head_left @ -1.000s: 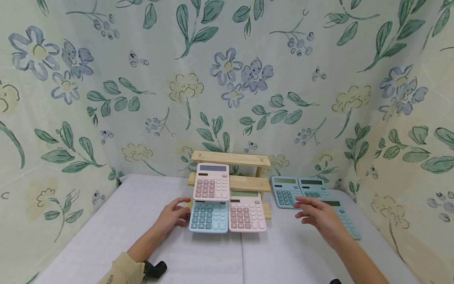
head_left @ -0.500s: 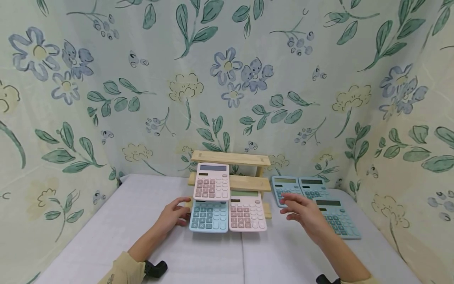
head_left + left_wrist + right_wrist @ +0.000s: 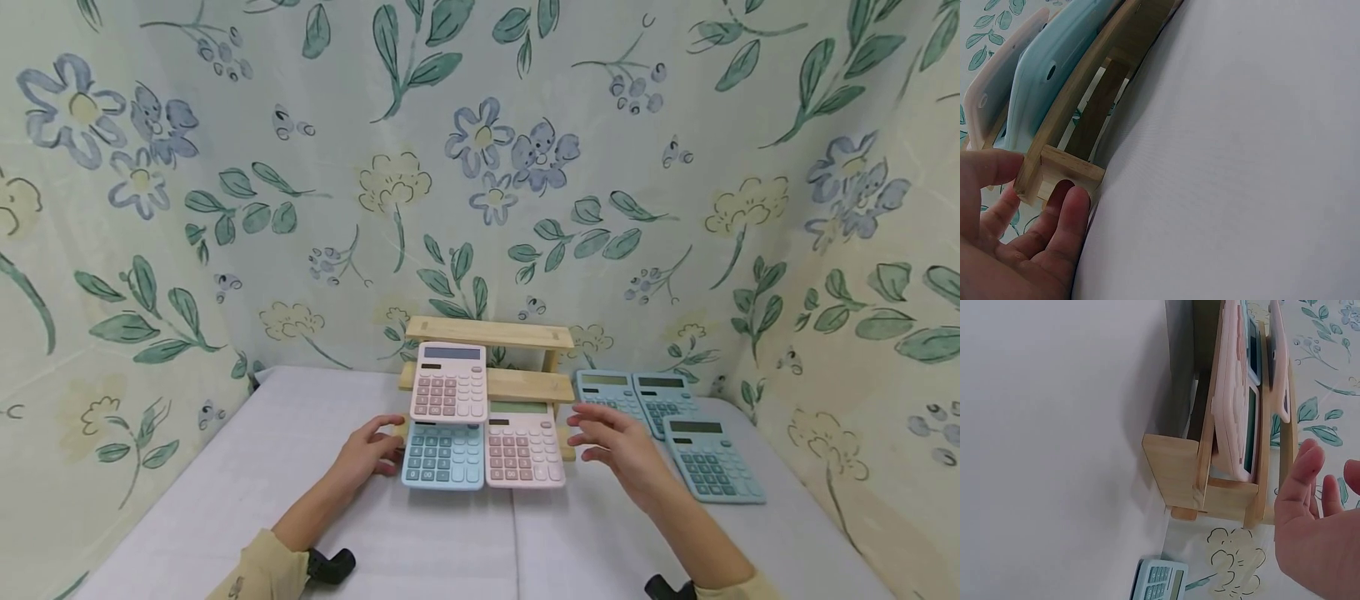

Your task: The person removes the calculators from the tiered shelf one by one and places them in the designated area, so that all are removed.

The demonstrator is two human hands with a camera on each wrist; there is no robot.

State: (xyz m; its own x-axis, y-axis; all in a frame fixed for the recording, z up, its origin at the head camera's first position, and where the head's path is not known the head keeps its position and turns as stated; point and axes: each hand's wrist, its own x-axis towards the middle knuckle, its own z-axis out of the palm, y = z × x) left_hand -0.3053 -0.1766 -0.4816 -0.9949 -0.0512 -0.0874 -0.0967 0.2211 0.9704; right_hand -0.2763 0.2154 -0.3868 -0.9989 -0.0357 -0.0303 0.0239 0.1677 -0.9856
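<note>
A tiered wooden display rack (image 3: pixel 528 387) stands mid-table. On its lowest tier a blue calculator (image 3: pixel 442 458) leans at the left, beside a pink calculator (image 3: pixel 525 454). Another pink calculator (image 3: pixel 450 383) sits on the middle tier at the left and overlaps the top of the blue one. My left hand (image 3: pixel 363 457) holds the rack's left end, thumb against the slat and fingers curled around its foot, as the left wrist view shows. My right hand (image 3: pixel 618 454) is just off the rack's right end, fingers loosely bent and holding nothing.
Three more blue calculators lie on the white table at the right: a near one (image 3: pixel 716 462) and two behind, a middle one (image 3: pixel 663 396) and a left one (image 3: pixel 603 387), partly hidden by my right hand. A floral cloth (image 3: pixel 480 167) hangs behind the table.
My right hand has moved left, from beside the loose blue calculators to near the rack's right end. The left hand and the calculators on the rack stay where they were.
</note>
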